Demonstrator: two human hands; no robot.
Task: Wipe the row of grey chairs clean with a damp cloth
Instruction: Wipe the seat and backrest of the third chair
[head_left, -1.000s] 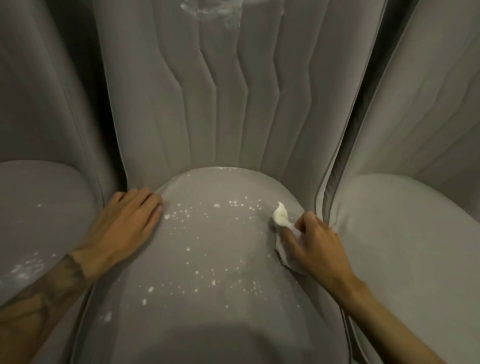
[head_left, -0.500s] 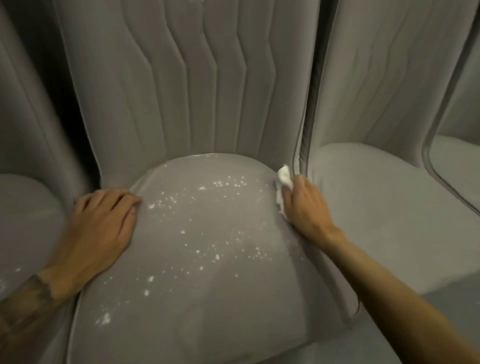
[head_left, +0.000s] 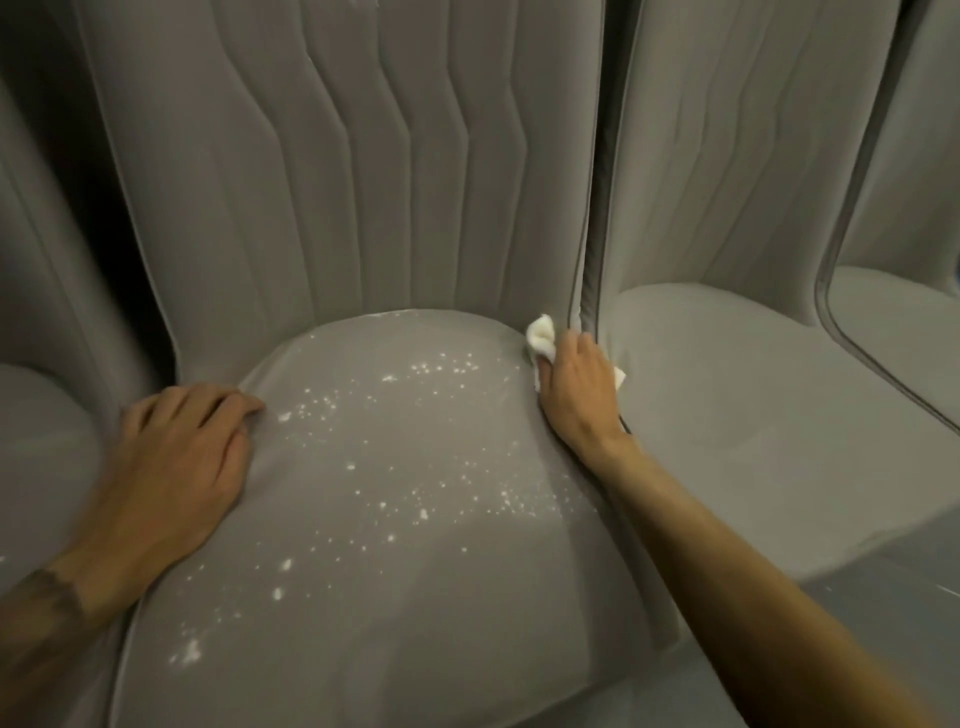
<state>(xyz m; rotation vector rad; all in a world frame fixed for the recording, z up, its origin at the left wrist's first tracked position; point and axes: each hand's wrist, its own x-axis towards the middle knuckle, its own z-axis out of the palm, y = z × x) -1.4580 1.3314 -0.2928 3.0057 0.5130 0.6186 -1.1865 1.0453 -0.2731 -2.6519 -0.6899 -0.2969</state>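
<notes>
Inspecting from: head view, looking down on the middle seat (head_left: 395, 545) of a row of grey chairs; all positions below are given against this seat.
Condition of middle seat: grey rounded cushion, soiled with white specks (head_left: 415, 509) scattered from its rear centre down to its front left corner.
Backrest (head_left: 337, 182): rises directly behind the middle seat; grey, with vertical stitched channels that kink partway up.
Cloth (head_left: 540, 338): small, white, bunched; at the right rear corner of the middle seat, touching the cushion where it meets the side edge of the backrest. One corner shows from under the hand, just off the seat's right edge.
Right hand (head_left: 576, 395): at the right rear corner of the middle seat, back of the hand upward, fingers curled round the cloth and gripping it; the fingertips are hidden.
Left hand (head_left: 176, 467): on the left edge of the middle seat, palm down, fingers spread and nearly straight, resting on the cushion and holding nothing.
Tattoo (head_left: 36, 608): on the left forearm, off the front left of the middle seat.
Right neighbour seat (head_left: 753, 415): just beside the middle seat, parted from it by a narrow dark gap.
Left neighbour seat (head_left: 36, 441): just beside the middle seat, only partly in frame.
Further chair (head_left: 904, 322): beyond the right neighbour, well apart from the middle seat.
Floor (head_left: 883, 587): grey, off the front right of the middle seat.
</notes>
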